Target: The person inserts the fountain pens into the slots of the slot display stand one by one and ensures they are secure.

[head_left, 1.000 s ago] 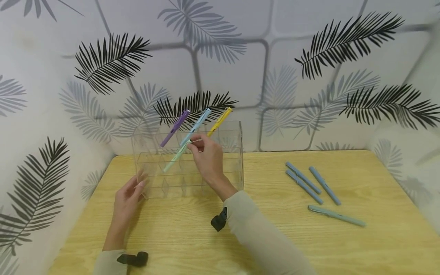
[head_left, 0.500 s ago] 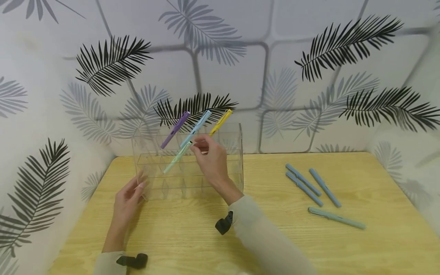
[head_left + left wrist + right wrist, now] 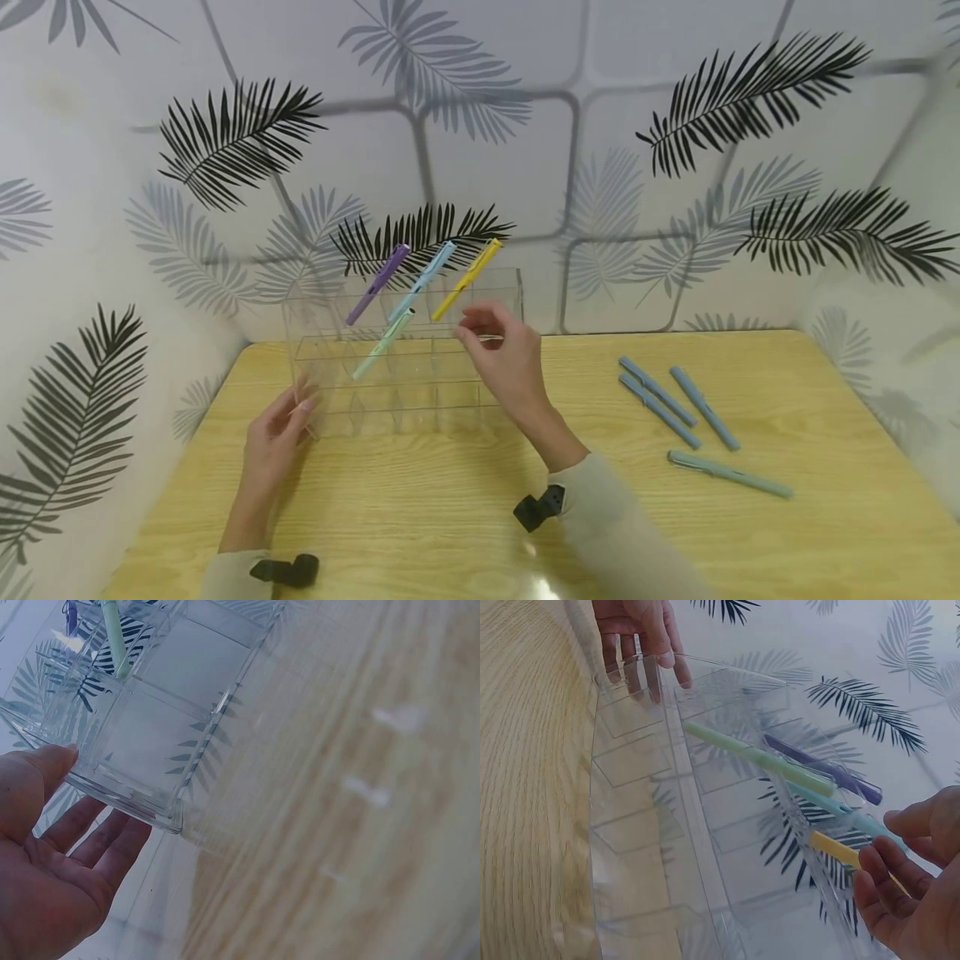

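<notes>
A clear, multi-compartment pen holder (image 3: pixel 437 410) stands on the table. My left hand (image 3: pixel 273 442) holds its left side edge, thumb on one face and fingers on the other in the left wrist view. Leaning in the upper row are a purple pen (image 3: pixel 377 284), a light blue pen (image 3: pixel 422 282) and a yellow pen (image 3: pixel 467 279). One tier lower, a mint green pen (image 3: pixel 384 344) slants in its compartment. My right hand (image 3: pixel 510 358) hovers in front of the holder's right part, fingers loosely bent, with nothing seen in it.
Three blue pens (image 3: pixel 705 408) lie on the wooden table (image 3: pixel 420 517) at the right. A grey-green pen (image 3: pixel 730 474) lies nearer the front. A leaf-patterned wall covering (image 3: pixel 495 183) rises behind the holder.
My right hand has let go of the mint green pen, which stays in the holder, and has moved right. The left hand keeps its place.
</notes>
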A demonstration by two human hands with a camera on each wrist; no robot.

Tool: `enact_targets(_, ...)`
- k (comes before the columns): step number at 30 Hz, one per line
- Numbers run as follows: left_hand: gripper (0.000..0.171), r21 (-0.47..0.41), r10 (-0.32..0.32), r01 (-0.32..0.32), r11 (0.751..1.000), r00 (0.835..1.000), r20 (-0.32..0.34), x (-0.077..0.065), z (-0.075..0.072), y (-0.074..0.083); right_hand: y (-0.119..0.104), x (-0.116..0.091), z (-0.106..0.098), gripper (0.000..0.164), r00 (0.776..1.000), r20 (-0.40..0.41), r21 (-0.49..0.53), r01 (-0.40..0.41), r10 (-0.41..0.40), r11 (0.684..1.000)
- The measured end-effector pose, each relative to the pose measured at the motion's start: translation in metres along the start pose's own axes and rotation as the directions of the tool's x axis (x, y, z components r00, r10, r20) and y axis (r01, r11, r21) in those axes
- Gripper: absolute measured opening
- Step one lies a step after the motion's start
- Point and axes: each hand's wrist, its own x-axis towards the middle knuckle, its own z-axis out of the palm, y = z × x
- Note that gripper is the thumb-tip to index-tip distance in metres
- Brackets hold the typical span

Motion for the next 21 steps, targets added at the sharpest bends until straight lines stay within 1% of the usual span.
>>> enact_targets(4,0.048,0.01,0.011,-0.011,1.0,1.0,0.006,0.0,0.0,0.0,0.002,-0.005,-0.015,0.018,1.0,-0.017,0.008,0.003,-0.002,1.0)
enact_targets(10,0.048,0.017,0.012,-0.012,1.0,1.0,0.008,-0.001,0.0,0.0,0.007,-0.016,-0.036,0.019,0.999,-0.031,0.019,-0.023,0.023,1.0)
enact_targets(13,0.047,0.007,0.006,-0.006,1.0,1.0,0.005,0.0,-0.001,-0.001,0.01,-0.022,-0.047,0.02,0.999,-0.025,0.004,-0.041,0.041,0.999)
enact_targets(17,0.047,0.002,-0.005,0.005,1.0,1.0,0.001,0.0,-0.001,-0.001,0.019,-0.033,-0.065,0.021,0.998,-0.021,-0.041,-0.066,0.065,0.997)
enact_targets(21,0.047,0.012,0.002,-0.003,1.0,1.0,0.004,-0.001,-0.001,-0.001,0.028,-0.045,-0.083,0.021,0.995,-0.02,-0.061,-0.095,0.094,0.994)
